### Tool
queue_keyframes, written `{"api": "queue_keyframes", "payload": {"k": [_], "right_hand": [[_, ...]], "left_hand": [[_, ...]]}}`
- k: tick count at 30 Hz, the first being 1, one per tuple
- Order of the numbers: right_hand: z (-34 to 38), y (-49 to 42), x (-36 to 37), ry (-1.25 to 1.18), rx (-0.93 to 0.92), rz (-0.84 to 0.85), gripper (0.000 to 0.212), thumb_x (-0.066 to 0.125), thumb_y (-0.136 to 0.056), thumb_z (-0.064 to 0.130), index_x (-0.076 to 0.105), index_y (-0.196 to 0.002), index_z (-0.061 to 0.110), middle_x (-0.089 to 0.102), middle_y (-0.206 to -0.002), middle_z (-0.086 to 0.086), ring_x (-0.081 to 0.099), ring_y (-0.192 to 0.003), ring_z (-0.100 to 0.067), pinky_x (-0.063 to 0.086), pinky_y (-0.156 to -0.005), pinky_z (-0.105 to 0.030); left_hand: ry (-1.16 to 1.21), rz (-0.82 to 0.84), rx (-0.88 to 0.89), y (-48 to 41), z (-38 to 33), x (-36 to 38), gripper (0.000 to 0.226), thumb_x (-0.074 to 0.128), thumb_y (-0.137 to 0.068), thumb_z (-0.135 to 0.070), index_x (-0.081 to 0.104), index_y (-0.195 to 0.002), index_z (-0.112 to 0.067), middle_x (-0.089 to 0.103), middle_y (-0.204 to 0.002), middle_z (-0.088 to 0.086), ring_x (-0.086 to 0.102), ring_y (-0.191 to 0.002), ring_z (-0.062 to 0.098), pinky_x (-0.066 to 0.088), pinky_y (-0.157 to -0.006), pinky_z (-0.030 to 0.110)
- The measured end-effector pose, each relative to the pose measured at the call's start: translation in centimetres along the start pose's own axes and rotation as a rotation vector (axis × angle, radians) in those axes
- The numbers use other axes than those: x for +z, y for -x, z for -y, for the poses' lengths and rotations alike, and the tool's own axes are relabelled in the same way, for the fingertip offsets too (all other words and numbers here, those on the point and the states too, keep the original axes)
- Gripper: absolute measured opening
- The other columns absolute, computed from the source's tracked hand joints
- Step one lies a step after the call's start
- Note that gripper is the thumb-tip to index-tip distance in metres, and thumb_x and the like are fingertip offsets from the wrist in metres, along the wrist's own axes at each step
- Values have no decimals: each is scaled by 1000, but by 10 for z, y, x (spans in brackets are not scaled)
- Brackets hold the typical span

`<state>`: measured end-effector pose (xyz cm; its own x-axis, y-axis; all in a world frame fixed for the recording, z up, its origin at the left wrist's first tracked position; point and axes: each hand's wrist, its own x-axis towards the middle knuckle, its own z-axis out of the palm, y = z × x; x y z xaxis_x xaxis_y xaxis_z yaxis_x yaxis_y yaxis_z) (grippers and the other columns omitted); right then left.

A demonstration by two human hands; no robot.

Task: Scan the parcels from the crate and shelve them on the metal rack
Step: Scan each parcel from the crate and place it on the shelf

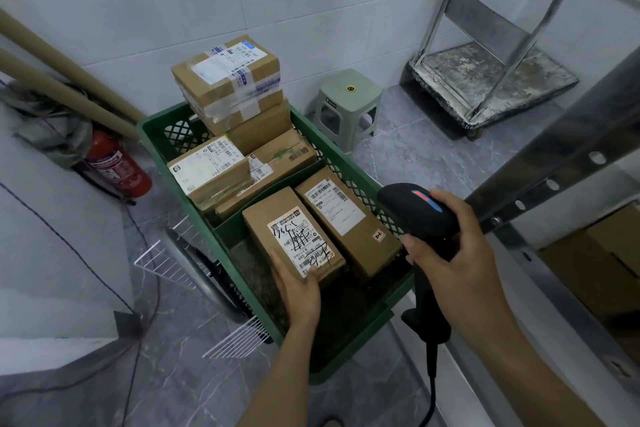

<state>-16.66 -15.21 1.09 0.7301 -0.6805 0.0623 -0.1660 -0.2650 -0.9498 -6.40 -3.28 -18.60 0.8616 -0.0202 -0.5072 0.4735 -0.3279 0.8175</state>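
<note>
A green plastic crate [162, 144] on the floor holds several brown cardboard parcels. My left hand [298, 291] grips the near end of a long parcel [273, 218] whose white label carries black handwriting. A second long parcel [349, 222] lies right beside it. Further back, other parcels are stacked, the top one [225, 74] taped in white and blue. My right hand [457, 250] holds a black barcode scanner [415, 208] above the crate's right rim, its head toward the parcels and its cable hanging down. The metal rack [550, 163] rises at the right.
A grey plastic stool [348, 104] stands behind the crate. A worn platform trolley [491, 80] leans against the back wall. A red fire extinguisher [117, 165] and cardboard tubes [69, 94] are at the left. White wire racks [166, 263] lie on the floor. Cardboard boxes [602, 253] sit on the rack.
</note>
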Motion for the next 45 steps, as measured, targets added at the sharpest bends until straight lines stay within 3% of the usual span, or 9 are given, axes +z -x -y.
{"api": "queue_keyframes", "payload": {"k": [5, 13, 18, 23, 27, 36, 41, 45], "right_hand": [[2, -3, -3, -11, 6, 6, 53, 69, -84, 8, 49, -116, 45, 55, -101, 40, 56, -99, 10, 46, -78, -6], [1, -8, -2, -39, 10, 0, 52, 69, -84, 7, 50, -115, 45, 57, -102, 36, 57, -99, 8, 46, -80, -6], [-1, -10, -3, -50, 22, -4, 53, 69, -84, 8, 50, -113, 48, 57, -102, 36, 57, -100, 7, 47, -79, -8], [-6, -13, -1, -60, 27, -2, 54, 69, -84, 7, 50, -114, 48, 57, -103, 35, 57, -100, 7, 48, -80, -9], [-19, -18, 8, -66, 64, 71, 51, 68, -86, 8, 50, -122, 39, 58, -106, 29, 58, -103, 5, 50, -85, -14], [-50, -33, 37, 7, 102, 115, 56, 68, -86, 7, 44, -113, 50, 51, -107, 31, 49, -101, 20, 41, -78, 1], [-62, -42, 51, 50, 124, 134, 55, 68, -86, 7, 45, -129, 32, 51, -108, 28, 49, -102, 21, 42, -79, 0], [-66, -43, 56, 63, 116, 125, 55, 68, -85, 6, 46, -128, 34, 51, -105, 31, 49, -100, 21, 41, -75, 1]], "left_hand": [[-16, 25, -17, -3, -4, -4, 100, 66, -87, -14, -6, -149, -41, 18, -156, 11, 32, -136, 36, 34, -106, 49], [-144, 55, -19, -9, -6, -7, 115, 76, -79, -28, -17, -147, -39, 5, -159, 13, 21, -141, 38, 26, -109, 53], [-112, 25, -12, -6, -7, -3, 96, 62, -90, -31, -15, -149, -36, 17, -154, 17, 36, -132, 38, 39, -99, 46], [-116, 7, -18, -4, -9, -2, 91, 58, -93, -28, -13, -149, -35, 19, -154, 17, 37, -132, 37, 40, -99, 44], [-120, 2, -11, -3, -10, -3, 92, 59, -92, -27, -12, -150, -34, 22, -153, 16, 36, -133, 37, 40, -99, 45], [-72, 13, 7, -2, -7, -10, 90, 58, -93, -26, -11, -150, -35, 23, -154, 14, 34, -135, 36, 37, -101, 45], [2, 5, -51, -5, -7, -12, 96, 62, -90, -29, -12, -150, -34, 28, -153, 11, 36, -134, 36, 36, -103, 47], [26, 32, -74, -8, -5, -12, 96, 63, -90, -27, -12, -149, -36, 31, -151, 12, 38, -133, 36, 35, -103, 47]]}}
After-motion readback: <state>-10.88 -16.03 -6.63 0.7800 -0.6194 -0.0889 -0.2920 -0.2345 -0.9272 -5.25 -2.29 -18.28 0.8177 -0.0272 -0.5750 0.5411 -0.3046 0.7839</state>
